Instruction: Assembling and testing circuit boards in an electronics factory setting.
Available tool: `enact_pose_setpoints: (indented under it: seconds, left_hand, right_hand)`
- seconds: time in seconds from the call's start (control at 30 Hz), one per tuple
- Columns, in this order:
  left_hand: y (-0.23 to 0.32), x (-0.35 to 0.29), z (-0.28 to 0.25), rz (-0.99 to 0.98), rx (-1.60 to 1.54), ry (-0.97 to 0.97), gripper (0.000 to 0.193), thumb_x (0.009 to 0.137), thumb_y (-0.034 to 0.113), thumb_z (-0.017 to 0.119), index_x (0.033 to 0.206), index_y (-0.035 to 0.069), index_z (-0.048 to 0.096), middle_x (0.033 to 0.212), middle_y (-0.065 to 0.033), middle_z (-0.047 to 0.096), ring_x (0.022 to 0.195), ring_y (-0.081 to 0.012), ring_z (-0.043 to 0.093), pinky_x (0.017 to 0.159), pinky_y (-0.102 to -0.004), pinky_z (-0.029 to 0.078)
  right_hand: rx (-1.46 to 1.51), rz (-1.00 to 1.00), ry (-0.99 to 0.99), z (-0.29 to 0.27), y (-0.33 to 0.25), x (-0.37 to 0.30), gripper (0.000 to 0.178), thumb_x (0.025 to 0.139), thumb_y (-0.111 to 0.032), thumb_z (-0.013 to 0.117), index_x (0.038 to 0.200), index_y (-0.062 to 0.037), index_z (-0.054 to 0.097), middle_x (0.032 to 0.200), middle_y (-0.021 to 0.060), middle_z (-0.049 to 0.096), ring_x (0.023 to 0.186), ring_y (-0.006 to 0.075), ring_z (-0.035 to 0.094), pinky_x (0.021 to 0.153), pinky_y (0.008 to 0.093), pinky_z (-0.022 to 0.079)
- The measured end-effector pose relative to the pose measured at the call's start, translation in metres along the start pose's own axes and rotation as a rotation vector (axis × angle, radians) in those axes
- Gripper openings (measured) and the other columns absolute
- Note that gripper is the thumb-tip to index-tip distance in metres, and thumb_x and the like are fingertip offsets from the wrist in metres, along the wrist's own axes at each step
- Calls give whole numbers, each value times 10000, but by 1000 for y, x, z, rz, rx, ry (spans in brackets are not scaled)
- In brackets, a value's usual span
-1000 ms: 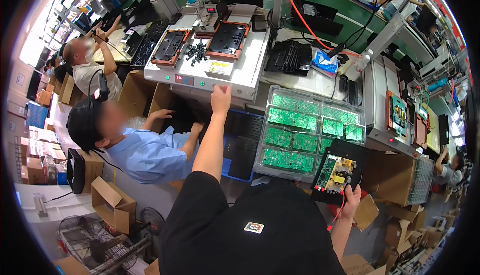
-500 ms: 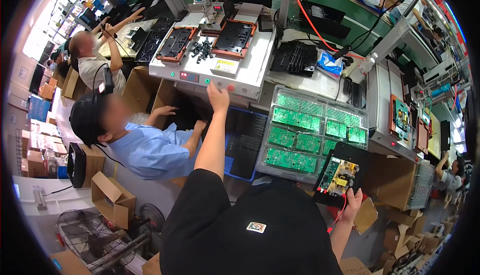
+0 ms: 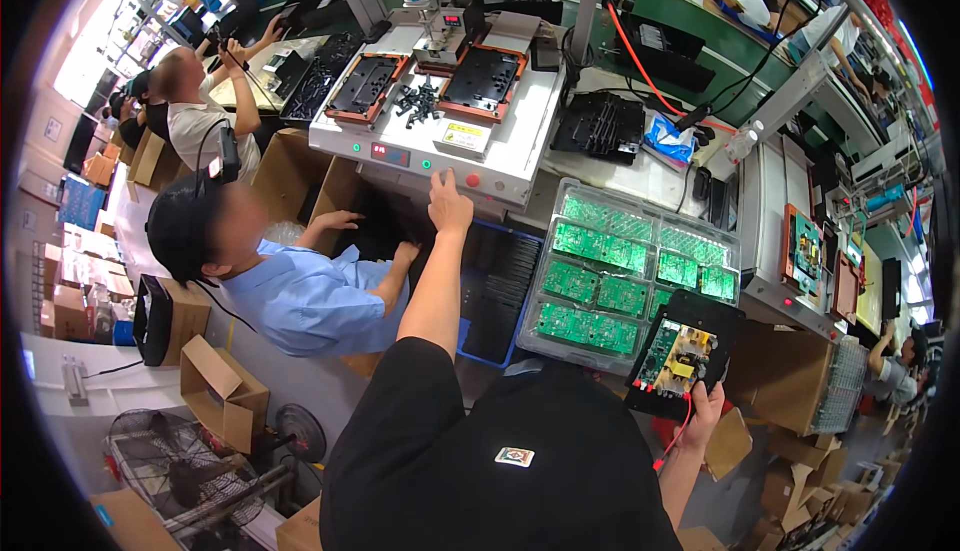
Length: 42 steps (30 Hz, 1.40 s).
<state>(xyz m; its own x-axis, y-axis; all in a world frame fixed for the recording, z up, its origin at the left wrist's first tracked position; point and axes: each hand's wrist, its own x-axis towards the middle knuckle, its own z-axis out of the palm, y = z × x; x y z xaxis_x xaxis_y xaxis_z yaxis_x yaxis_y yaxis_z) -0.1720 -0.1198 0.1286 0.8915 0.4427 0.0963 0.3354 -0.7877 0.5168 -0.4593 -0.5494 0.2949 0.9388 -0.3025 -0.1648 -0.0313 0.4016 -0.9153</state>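
Observation:
My left hand (image 3: 451, 204) is stretched out to the front panel of a white bench machine (image 3: 345, 136). It holds nothing; its forward fingers point at the panel between a green-lit button (image 3: 426, 164) and a red button (image 3: 473, 181). Whether the fingertips touch the panel, I cannot tell. At the lower right my right hand (image 3: 707, 408) grips the near edge of a black plastic housing (image 3: 722, 323). In that housing lies a circuit board (image 3: 677, 356) with a yellow transformer, and a red wire (image 3: 687, 419) hangs from it past my wrist.
A clear tray (image 3: 590, 351) of green circuit boards sits before me. On the machine are two orange-framed fixtures (image 3: 485, 86) and loose black parts (image 3: 418, 103). A co-worker in a blue shirt (image 3: 320, 296) sits close on my left, beside cardboard boxes (image 3: 225, 396) and a fan (image 3: 190, 466).
My left hand has drawn back slightly from the green-lit button, and its fingers look straighter. The right hand keeps the housing in about the same place. The whole view has shifted slightly.

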Motion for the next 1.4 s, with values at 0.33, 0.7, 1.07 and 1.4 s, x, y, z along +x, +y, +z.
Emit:
enact_pose_setpoints:
  seconds: [0.33, 0.7, 1.07, 1.4]
  left_hand:
    - [-33, 1, 25, 79, -259, 122, 576, 794, 26, 505, 1361, -23, 420, 1377, -246, 421, 1247, -415, 449, 1032, -431, 404]
    - [-59, -5, 28, -31, -303, 8, 659, 775, 1, 530, 1401, -59, 333, 1368, -279, 412, 1294, -415, 399, 1093, -409, 343]
    - [-42, 24, 24, -12, -333, -38, 809, 761, -24, 510, 1495, 1, 169, 1379, -307, 368, 1261, -464, 404, 1063, -434, 362]
    - [-40, 27, 20, -11, -354, 23, 831, 766, -17, 504, 1513, 37, 143, 1362, -296, 401, 1239, -459, 433, 1032, -437, 390]
  right_hand:
    - [6, 15, -15, -6, 12, 7, 364, 905, -43, 572, 1258, 35, 528, 1158, 102, 639, 1014, 178, 627, 911, 310, 486]
    - [10, 13, -25, -4, 8, 7, 362, 903, -29, 562, 1257, 35, 526, 1154, 100, 638, 1004, 176, 631, 906, 307, 492]
    - [-4, 13, 13, -10, 7, 2, 354, 905, -34, 559, 1250, 35, 522, 1163, 110, 638, 1014, 182, 632, 914, 312, 491]
    - [-20, 11, -24, -13, 2, 5, 360, 910, -44, 564, 1257, 38, 516, 1163, 112, 638, 1015, 186, 632, 916, 313, 489]
